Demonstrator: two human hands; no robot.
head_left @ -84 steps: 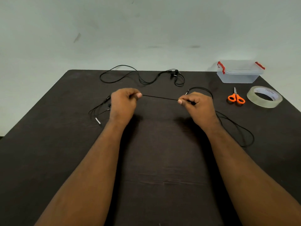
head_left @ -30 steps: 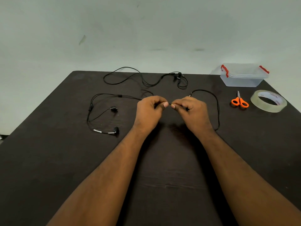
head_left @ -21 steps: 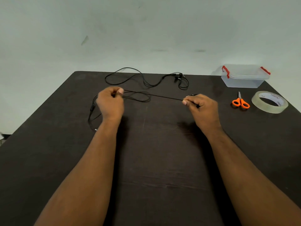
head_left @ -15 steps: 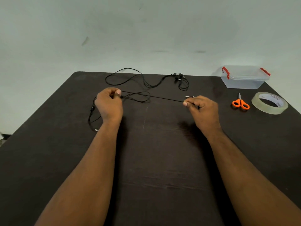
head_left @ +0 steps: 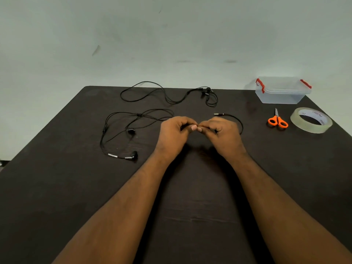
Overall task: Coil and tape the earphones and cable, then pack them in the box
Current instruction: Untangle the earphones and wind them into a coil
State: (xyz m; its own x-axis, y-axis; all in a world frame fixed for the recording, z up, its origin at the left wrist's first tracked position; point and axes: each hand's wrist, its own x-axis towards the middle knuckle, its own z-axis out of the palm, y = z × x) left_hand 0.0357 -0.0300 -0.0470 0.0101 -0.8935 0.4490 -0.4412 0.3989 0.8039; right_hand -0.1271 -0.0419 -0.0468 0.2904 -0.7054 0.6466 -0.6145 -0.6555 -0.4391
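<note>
My left hand [head_left: 176, 134] and right hand [head_left: 222, 133] pinch the earphones' cord [head_left: 150, 113] together, and its loose part lies to the left.

Two bare forearms enter from the bottom edge, no sleeves, no watch, no rings or bands visible. Left hand [head_left: 174, 135] and right hand [head_left: 222, 135]: short, pale fingernails show at the thumb tips. No gloves.

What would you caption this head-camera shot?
Both hands, left and right, pinch an earphone cable at the table's centre.
</note>
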